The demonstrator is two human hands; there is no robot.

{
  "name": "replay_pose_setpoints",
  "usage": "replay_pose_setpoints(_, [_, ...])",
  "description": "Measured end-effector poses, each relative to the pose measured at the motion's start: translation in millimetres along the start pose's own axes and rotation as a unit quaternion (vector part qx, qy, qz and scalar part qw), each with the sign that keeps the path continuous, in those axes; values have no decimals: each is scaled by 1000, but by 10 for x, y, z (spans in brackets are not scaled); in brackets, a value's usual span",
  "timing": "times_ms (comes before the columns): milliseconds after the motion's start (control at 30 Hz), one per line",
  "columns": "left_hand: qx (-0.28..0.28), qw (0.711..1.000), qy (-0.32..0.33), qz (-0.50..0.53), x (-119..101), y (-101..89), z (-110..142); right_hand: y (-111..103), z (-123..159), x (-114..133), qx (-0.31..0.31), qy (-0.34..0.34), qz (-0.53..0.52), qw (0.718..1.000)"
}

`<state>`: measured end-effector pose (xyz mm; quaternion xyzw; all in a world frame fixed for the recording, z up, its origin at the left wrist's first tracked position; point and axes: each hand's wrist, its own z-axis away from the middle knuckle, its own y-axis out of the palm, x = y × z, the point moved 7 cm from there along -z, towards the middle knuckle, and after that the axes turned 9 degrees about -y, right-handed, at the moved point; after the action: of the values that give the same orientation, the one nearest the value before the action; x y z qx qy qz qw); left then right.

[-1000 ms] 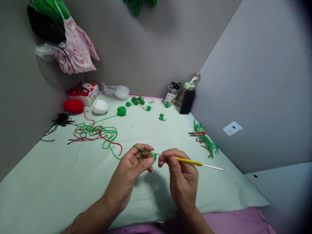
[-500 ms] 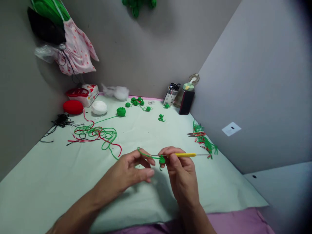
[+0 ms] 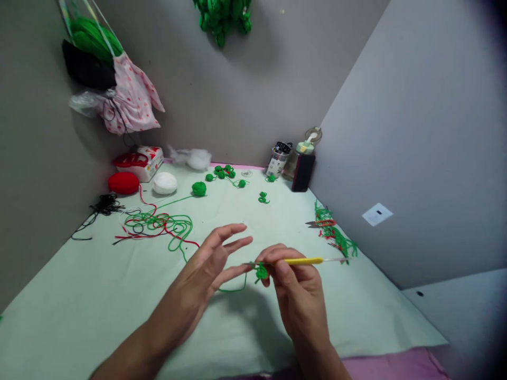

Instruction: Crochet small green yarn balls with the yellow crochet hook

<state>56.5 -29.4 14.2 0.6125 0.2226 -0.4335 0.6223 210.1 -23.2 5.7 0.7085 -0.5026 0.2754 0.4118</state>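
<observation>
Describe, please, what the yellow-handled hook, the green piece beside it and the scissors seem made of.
The hook looks plastic at its smooth yellow grip, metal at its thin silvery shaft. The green piece seems matte yarn, given its stringy look. On the scissors, greyish blades suggest metal; the orange handles' material is unclear.

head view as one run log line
left hand: open | right hand: holds yellow-handled crochet hook | green crocheted piece: hangs at hook

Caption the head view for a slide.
Right hand holding a yellow-handled hook, green yarn piece near its left end; left hand spread open.
</observation>
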Motion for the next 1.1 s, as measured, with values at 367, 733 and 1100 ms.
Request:
replay_pose_setpoints(367, [-93, 929, 277, -226, -186, 88, -34, -50, 43, 96, -3, -70, 59, 996])
replay_pose_setpoints(733, [-9, 997, -25, -76, 341, 28, -160, 9, 151, 269, 56, -189, 249, 948])
replay_pose_setpoints(1100, [10, 997, -79, 18, 452, 71, -199, -90, 121, 156, -10, -158, 254, 954])
